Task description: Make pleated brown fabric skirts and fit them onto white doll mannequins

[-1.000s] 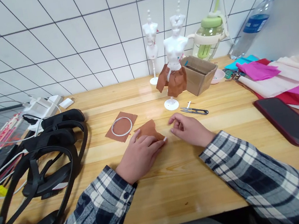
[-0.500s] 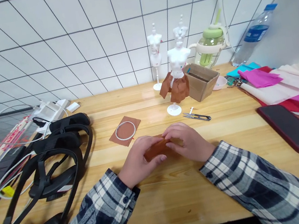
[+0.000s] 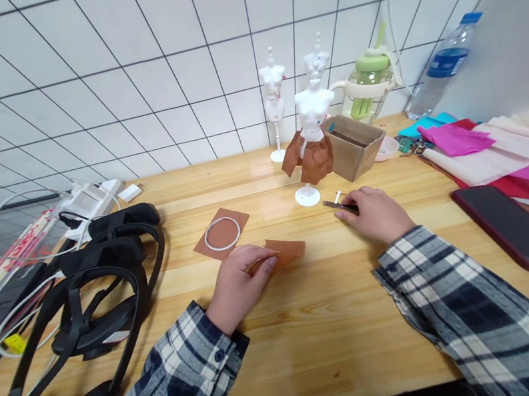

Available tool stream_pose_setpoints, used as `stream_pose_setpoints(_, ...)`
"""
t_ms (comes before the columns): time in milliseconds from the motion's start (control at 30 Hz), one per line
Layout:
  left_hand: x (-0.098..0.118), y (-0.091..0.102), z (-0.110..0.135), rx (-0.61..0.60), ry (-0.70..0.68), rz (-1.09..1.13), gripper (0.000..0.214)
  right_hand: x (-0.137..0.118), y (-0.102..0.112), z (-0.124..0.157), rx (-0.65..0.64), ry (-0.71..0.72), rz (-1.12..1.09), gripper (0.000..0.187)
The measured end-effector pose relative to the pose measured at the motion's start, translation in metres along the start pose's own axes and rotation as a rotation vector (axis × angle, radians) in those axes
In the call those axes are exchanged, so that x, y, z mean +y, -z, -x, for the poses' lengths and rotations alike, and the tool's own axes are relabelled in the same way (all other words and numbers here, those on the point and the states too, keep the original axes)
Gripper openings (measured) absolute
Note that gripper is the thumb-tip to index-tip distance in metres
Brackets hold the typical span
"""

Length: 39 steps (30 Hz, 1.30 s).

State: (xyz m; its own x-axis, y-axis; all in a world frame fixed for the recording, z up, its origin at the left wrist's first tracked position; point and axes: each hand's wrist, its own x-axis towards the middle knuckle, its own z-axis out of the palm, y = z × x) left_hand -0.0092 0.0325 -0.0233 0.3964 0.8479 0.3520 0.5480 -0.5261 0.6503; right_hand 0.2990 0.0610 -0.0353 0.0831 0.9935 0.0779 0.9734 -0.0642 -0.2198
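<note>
Brown fabric (image 3: 290,250), pinched in left hand (image 3: 237,285); right hand (image 3: 380,216), palm-down, on snips (image 3: 341,206)

- Red-edged smartphone (image 3: 520,228), lying at right
- Blue-capped plastic water bottle (image 3: 445,67), far right
- Green-lidded straw cup (image 3: 368,83), before the white tiled wall (image 3: 186,96)
- Black strapped headgear (image 3: 101,253), at left
- White power adapter (image 3: 83,200), beyond the headgear

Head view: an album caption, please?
Left hand pinches a flat brown fabric piece; right hand touches slim dark metal snips.

Navy and white plaid sleeves (image 3: 170,379)
</note>
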Motion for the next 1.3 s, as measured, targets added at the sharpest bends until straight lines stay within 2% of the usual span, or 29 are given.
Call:
stream_pose_setpoints(67, 0.0, 0.0, 0.0, 0.0, 0.009, 0.005, 0.012, -0.001, -0.003, -0.001, -0.051, 0.03, -0.006, 0.019)
stream_pose_setpoints(167, -0.001, -0.001, 0.001, 0.01, 0.043, 0.027, 0.014, -0.016, -0.004, 0.005, -0.099, 0.158, -0.11, 0.014)
stream_pose_setpoints(367, 0.0, -0.002, 0.002, -0.024, 0.151, 0.106, 0.017, -0.064, 0.002, 0.037, 0.051, 0.269, -0.487, 0.008)
stream_pose_setpoints(467, 0.001, -0.004, 0.001, -0.059, 0.2, 0.159, 0.017, -0.083, 0.0, 0.053, -0.049, 0.383, -0.58, 0.017)
stream_pose_setpoints(533, 0.001, -0.004, 0.001, -0.079, 0.224, 0.203, 0.017, -0.09, -0.002, 0.058, -0.108, 0.403, -0.611, 0.018)
stream_pose_setpoints(867, -0.002, -0.007, -0.001, -0.124, 0.367, 0.506, 0.018, -0.099, -0.011, 0.056, -0.125, 0.462, -0.641, 0.017)
stream_pose_setpoints(1033, -0.001, -0.008, 0.0, -0.114, 0.404, 0.545, 0.019, -0.103, -0.012, 0.059, -0.108, 0.466, -0.571, 0.02)
stream_pose_setpoints(1300, 0.0, -0.011, 0.0, -0.093, 0.403, 0.556, 0.019, -0.107, -0.015, 0.064, -0.119, 0.467, -0.596, 0.017)
